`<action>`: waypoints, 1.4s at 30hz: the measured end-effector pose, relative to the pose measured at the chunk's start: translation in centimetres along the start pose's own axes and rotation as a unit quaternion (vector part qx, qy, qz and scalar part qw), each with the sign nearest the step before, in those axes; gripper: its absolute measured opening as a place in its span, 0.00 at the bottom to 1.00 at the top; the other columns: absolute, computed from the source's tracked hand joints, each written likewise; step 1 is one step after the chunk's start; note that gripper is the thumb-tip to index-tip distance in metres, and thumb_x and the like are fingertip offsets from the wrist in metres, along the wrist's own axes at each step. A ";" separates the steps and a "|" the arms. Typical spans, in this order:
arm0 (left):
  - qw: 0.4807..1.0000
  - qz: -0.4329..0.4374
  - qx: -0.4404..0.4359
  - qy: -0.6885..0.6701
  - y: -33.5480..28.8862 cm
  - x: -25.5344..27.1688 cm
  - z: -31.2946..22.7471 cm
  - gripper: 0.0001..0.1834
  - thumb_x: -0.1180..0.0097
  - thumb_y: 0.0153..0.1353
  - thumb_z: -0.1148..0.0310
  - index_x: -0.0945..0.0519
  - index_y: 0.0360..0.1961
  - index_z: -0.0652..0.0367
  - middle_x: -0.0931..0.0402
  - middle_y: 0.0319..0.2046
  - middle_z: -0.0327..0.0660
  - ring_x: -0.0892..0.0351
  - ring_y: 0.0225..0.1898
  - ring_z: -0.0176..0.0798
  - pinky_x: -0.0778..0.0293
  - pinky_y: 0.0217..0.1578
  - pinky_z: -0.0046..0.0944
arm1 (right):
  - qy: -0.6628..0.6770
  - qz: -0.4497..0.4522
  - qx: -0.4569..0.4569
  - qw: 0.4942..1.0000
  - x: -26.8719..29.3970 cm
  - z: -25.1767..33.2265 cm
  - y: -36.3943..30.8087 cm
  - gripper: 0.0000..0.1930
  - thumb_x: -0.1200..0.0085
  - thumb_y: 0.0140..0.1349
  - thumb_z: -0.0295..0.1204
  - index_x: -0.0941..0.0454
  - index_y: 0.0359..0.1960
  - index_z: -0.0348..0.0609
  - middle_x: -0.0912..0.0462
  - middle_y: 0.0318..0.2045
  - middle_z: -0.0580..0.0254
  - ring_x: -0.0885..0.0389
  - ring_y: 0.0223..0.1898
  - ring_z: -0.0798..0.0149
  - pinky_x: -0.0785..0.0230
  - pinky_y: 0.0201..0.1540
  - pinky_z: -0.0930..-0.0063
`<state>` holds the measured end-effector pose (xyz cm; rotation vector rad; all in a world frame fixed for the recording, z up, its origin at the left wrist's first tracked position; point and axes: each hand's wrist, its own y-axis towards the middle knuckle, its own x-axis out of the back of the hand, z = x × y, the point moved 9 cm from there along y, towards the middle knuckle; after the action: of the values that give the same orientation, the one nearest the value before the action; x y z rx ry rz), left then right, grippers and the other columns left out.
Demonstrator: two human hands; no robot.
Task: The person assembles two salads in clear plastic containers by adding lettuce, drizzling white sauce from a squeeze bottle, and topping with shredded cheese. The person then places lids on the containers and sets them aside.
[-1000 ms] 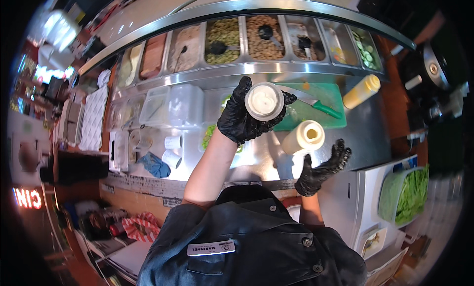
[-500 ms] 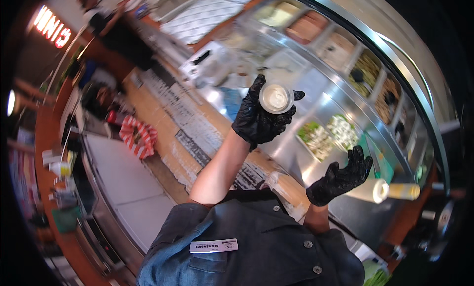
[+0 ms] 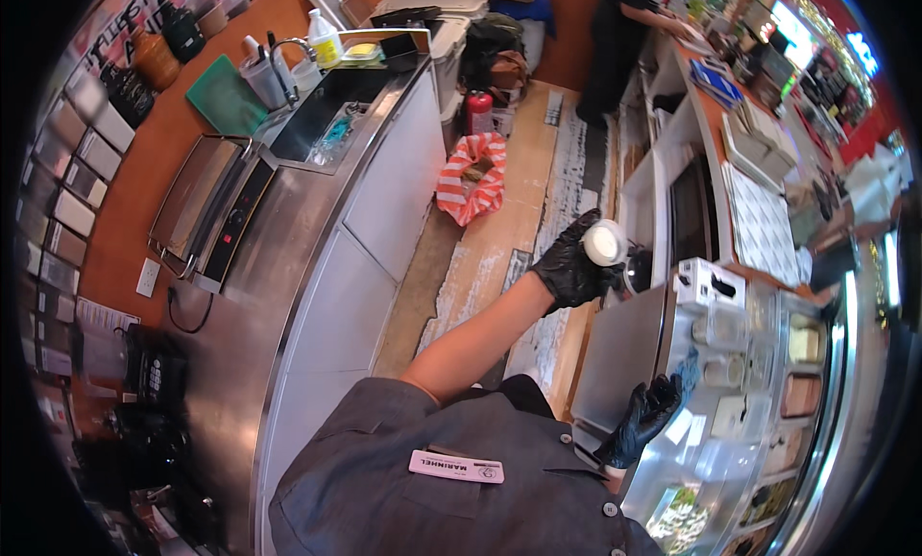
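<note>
Black gloves cover both of my hands. My left hand [image 3: 573,270] is stretched forward over the floor, its fingers wrapped round a small clear plastic cup [image 3: 604,243] with something white in it. My right hand [image 3: 643,422] hangs lower, by the edge of the food counter on the right, with its fingers apart and nothing in it. Close to its fingertips lies a blue cloth [image 3: 688,372] on the steel counter [image 3: 615,364].
At left a steel worktop [image 3: 274,278] carries a press grill [image 3: 216,210] and a sink [image 3: 331,119]. A bin with a red-and-white striped liner [image 3: 461,205] and a fire extinguisher [image 3: 478,112] stand along the aisle. Another person [image 3: 615,37] works at the far shelf.
My view and body have turned left, away from the food pans toward the aisle and worktop. The cup has stayed in my left hand; my right hand is still empty.
</note>
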<state>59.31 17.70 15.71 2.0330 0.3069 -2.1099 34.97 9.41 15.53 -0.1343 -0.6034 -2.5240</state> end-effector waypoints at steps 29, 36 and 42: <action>0.654 0.029 0.439 0.616 1.6 20.4 33.9 0.16 0.50 0.62 0.62 0.26 0.49 0.57 0.23 0.41 0.39 0.23 0.38 0.30 0.26 0.35 0.33 | -0.492 0.373 -0.203 0.760 6.4 -7.4 -5.1 0.24 0.36 0.39 0.44 0.23 0.37 0.43 0.18 0.28 0.47 0.19 0.34 0.47 0.26 0.40 0.56; 0.736 0.004 0.514 0.440 6.0 13.3 47.1 0.08 0.48 0.61 0.65 0.24 0.41 0.51 0.21 0.32 0.37 0.23 0.29 0.31 0.24 0.29 0.33 | -0.554 0.223 -0.285 0.749 24.6 -6.5 -2.6 0.28 0.32 0.35 0.44 0.22 0.40 0.43 0.19 0.31 0.46 0.19 0.36 0.46 0.26 0.42 0.60; 0.824 -0.040 0.410 0.388 12.2 9.8 45.7 0.15 0.56 0.64 0.67 0.26 0.48 0.60 0.23 0.42 0.50 0.21 0.42 0.45 0.25 0.46 0.43 | -0.329 -0.232 -0.085 0.911 40.8 -1.7 -2.9 0.33 0.36 0.50 0.29 0.36 0.58 0.41 0.25 0.45 0.53 0.26 0.46 0.59 0.34 0.50 0.68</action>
<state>18.60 -6.89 7.34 3.3664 -0.5391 -1.4069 -1.21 -8.74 21.55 -1.0530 -0.7266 -2.9789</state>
